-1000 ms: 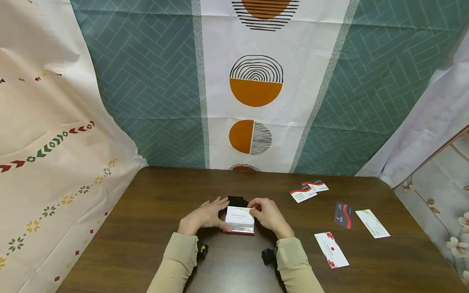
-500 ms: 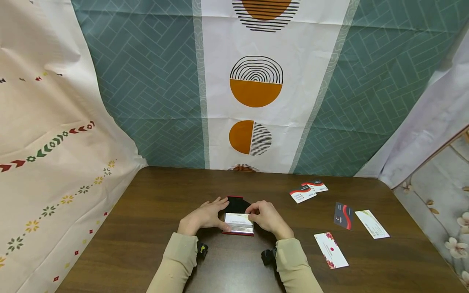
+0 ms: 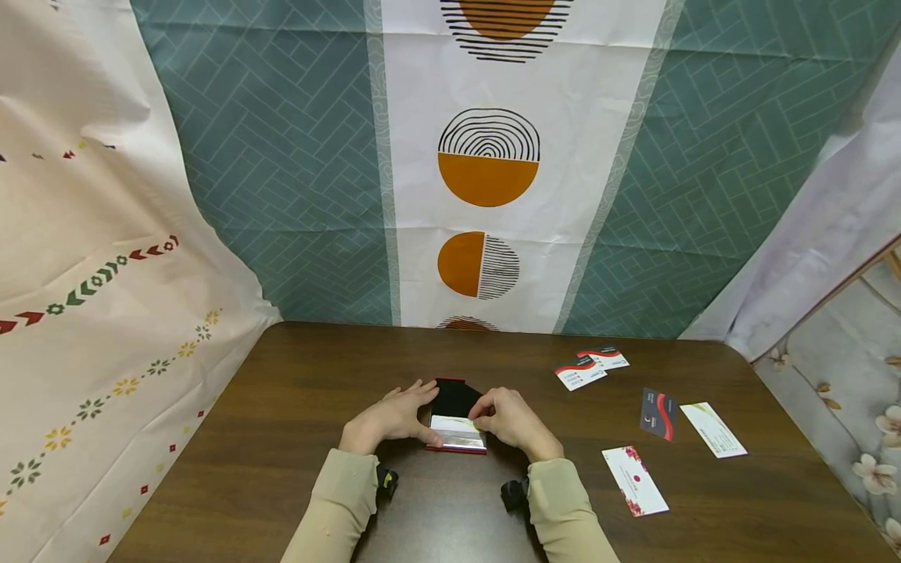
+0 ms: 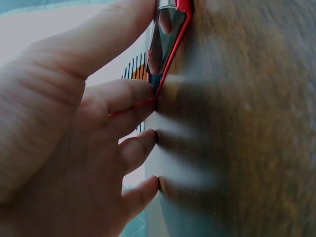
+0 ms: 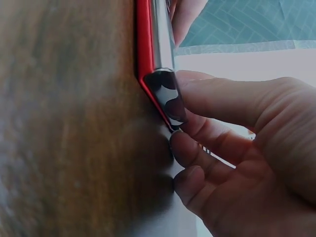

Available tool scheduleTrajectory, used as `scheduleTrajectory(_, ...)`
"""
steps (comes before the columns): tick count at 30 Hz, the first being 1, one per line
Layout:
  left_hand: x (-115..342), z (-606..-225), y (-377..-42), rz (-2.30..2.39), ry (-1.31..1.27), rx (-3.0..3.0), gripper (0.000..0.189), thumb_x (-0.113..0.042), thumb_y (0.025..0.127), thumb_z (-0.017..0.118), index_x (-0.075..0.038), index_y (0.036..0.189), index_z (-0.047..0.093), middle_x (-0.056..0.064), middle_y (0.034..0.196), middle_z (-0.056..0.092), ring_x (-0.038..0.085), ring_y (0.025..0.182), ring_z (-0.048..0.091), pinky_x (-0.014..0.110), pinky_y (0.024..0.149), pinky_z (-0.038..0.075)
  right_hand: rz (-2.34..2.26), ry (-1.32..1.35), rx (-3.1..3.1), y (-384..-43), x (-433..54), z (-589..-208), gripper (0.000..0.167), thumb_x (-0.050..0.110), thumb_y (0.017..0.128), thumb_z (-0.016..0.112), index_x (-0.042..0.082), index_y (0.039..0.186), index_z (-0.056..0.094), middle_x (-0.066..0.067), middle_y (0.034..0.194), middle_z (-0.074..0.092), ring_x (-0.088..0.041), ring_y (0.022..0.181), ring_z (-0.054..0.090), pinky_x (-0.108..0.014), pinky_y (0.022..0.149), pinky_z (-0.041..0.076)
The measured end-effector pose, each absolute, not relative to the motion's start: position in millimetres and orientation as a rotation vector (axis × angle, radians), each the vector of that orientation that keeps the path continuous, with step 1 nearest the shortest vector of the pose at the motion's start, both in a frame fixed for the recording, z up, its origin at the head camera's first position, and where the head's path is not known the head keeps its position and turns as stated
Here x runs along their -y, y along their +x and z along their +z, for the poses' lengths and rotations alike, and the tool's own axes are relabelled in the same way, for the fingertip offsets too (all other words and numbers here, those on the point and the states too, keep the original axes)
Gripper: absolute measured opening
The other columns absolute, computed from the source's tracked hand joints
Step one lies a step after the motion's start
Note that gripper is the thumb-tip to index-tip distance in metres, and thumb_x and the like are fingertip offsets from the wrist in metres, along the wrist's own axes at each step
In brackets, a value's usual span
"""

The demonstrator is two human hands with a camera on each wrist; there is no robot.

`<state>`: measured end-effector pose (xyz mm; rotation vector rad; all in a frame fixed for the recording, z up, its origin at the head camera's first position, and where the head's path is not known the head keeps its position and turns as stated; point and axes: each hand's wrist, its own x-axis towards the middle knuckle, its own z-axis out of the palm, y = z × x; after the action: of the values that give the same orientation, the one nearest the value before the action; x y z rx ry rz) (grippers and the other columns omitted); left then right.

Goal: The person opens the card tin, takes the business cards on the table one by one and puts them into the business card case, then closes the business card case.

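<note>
A red card case (image 3: 450, 397) with a black lining lies opened flat on the table, its silver metal holder (image 3: 462, 441) towards me. A white business card (image 3: 450, 424) sits partly in the holder, its far edge showing. My left hand (image 3: 394, 418) spreads along the case's left side. Its thumb (image 4: 108, 42) presses the metal holder and its straight fingers reach the lid and the tabletop. At the right, my right hand (image 3: 517, 422) pinches the card's right end between thumb and index finger. In the right wrist view, the thumb (image 5: 222, 98) is close against the holder's side.
To the right lie a white card with red flowers (image 3: 636, 481), a dark card with a red stripe (image 3: 658, 414) and a white-and-green card (image 3: 714, 430). Two overlapping red-and-white cards (image 3: 581, 373) lie farther back. Patterned cloth (image 3: 331, 195) hangs behind the table.
The business card has slid towards me into the metal holder, exposing more black lining. My right fingertips have moved slightly nearer with it. The left hand has stayed in place.
</note>
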<state>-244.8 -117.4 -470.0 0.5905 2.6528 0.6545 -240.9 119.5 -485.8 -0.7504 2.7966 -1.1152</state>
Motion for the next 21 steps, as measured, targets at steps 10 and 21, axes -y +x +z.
scheduleTrajectory(10, 117.6, -469.1, -244.3, 0.66, 0.604, -2.653, 0.095, -0.046, 0.076, 0.082, -0.006, 0.15, 0.039, 0.005, 0.159, 0.027, 0.028, 0.147, 0.015, 0.052, 0.117, 0.011, -1.148, -0.761, -2.838, -241.8, -125.1, -479.8, 0.009, 0.004, 0.086, 0.072, 0.009, 0.09, 0.078, 0.005, 0.087, 0.067, -0.015, 0.085, 0.06, -0.03, 0.073, 0.05)
scheduleTrajectory(21, 118.1, -469.8, -243.5, 0.684, 0.61, -2.649, 0.095, -0.044, 0.075, 0.082, -0.006, 0.15, 0.039, 0.006, 0.159, 0.028, 0.028, 0.147, 0.016, 0.052, 0.117, 0.01, -1.406, -0.378, -3.01, -241.1, -194.5, -446.3, 0.018, 0.007, 0.087, 0.072, 0.004, 0.105, 0.072, -0.003, 0.089, 0.068, -0.019, 0.082, 0.061, -0.035, 0.073, 0.049)
